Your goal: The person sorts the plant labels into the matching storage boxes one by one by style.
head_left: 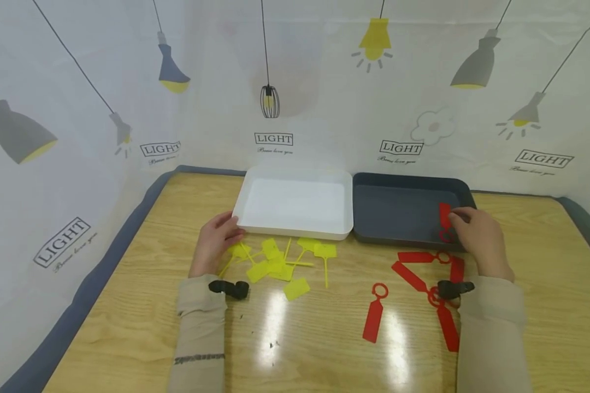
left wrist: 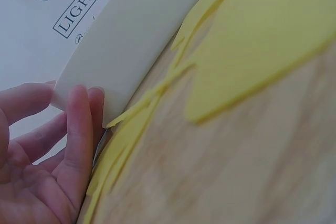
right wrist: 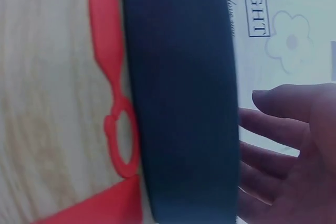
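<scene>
My left hand is at the front left corner of a white tray, fingers touching its outer wall. Just below that hand and tray lies a pile of yellow flag-shaped tags with thin stems. Over the right end of a dark grey tray is my right hand. A red tag with a ring end lies in that tray, beside the fingertips. In the right wrist view the thumb stands apart from the fingers, whose tips are hidden behind the tray wall.
Several red ring tags lie on the wooden table in front of the dark tray, some partly under my right wrist. The two trays stand side by side near a printed curtain at the back.
</scene>
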`<action>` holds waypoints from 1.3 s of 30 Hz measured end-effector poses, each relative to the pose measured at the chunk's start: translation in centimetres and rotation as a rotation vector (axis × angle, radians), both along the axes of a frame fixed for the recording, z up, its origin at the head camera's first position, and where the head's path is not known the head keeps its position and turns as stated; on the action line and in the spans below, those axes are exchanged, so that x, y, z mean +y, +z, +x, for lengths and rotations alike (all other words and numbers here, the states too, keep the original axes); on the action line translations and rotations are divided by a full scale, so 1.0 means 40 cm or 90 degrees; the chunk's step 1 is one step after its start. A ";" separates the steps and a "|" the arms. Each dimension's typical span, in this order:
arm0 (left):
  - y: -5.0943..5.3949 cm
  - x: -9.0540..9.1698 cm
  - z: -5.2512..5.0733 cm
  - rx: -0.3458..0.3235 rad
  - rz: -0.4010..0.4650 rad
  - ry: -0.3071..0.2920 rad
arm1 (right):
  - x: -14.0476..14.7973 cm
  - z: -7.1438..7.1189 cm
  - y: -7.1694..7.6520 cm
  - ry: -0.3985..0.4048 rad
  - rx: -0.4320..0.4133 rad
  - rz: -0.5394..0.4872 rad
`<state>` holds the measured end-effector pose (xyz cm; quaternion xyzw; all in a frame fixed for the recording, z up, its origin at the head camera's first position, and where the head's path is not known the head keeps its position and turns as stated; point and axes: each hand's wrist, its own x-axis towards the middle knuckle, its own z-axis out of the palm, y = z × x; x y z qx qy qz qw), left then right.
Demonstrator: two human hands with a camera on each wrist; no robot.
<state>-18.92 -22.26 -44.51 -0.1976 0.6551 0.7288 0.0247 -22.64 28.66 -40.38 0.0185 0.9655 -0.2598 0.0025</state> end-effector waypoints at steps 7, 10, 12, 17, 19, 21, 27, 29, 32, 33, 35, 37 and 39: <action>0.002 0.004 0.000 -0.001 -0.001 -0.008 | -0.010 0.030 0.026 0.005 0.002 -0.020; 0.002 0.006 -0.001 -0.003 0.002 -0.011 | -0.015 0.041 0.034 0.005 0.010 -0.020; 0.002 0.008 -0.002 -0.004 0.008 -0.013 | -0.017 0.048 0.040 0.006 0.012 -0.016; 0.001 0.010 -0.003 0.003 0.021 -0.015 | -0.025 0.069 0.058 0.020 0.018 -0.006; 0.002 0.010 -0.004 0.005 0.024 -0.015 | -0.029 0.080 0.065 0.026 0.020 -0.005; 0.003 0.010 -0.004 0.005 0.022 -0.017 | -0.032 0.092 0.071 0.033 0.021 -0.006; 0.002 0.009 -0.005 0.006 0.023 -0.019 | -0.044 0.128 0.084 0.079 0.040 -0.002; 0.003 0.005 -0.001 0.009 0.022 -0.023 | -0.053 0.139 0.083 0.098 0.049 -0.001; 0.003 -0.005 0.003 0.011 0.017 -0.029 | -0.068 0.154 0.078 0.125 0.059 0.014; 0.003 -0.008 0.003 0.011 0.016 -0.033 | -0.072 0.158 0.077 0.133 0.063 0.023; -0.001 -0.009 0.000 0.008 0.016 -0.035 | -0.079 0.167 0.077 0.146 0.062 0.042; -0.004 -0.007 -0.004 0.002 0.014 -0.034 | -0.085 0.173 0.078 0.159 0.062 0.054; -0.006 -0.006 -0.007 -0.003 0.013 -0.031 | -0.092 0.178 0.078 0.173 0.054 0.058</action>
